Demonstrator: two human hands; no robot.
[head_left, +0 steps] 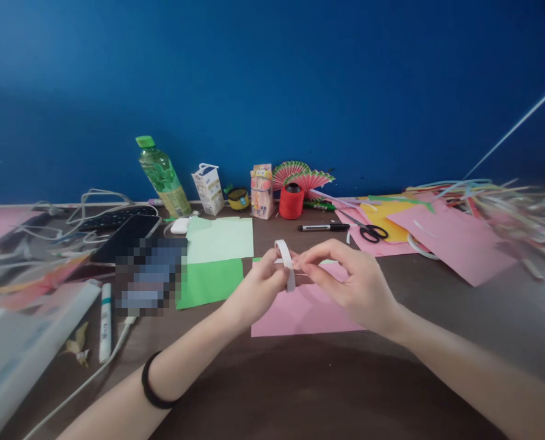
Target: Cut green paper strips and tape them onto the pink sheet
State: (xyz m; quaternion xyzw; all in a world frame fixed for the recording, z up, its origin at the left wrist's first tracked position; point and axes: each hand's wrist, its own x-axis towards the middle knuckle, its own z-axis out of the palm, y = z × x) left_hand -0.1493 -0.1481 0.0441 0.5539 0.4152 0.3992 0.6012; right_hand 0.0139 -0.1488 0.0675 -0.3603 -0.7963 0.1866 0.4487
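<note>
A narrow white ring that looks like a roll of tape (285, 264) stands on edge in my left hand (261, 287), whose fingers and thumb are closed around it. My right hand (362, 278) is pinched, thumb against forefinger, just right of the roll. A thin pale line runs between the two hands; whatever the right fingertips hold is too small to make out. Below both hands lies a pink sheet of paper (300, 311). To its left are a bright green sheet (215, 284) and a pale green one (222, 238).
Black scissors (373, 233) and a black marker (322, 227) lie beyond my right hand, near more pink paper (456, 241). At the back stand a green bottle (165, 180), a carton (209, 190) and red thread (291, 203). A phone (151, 275) with its cable lies left.
</note>
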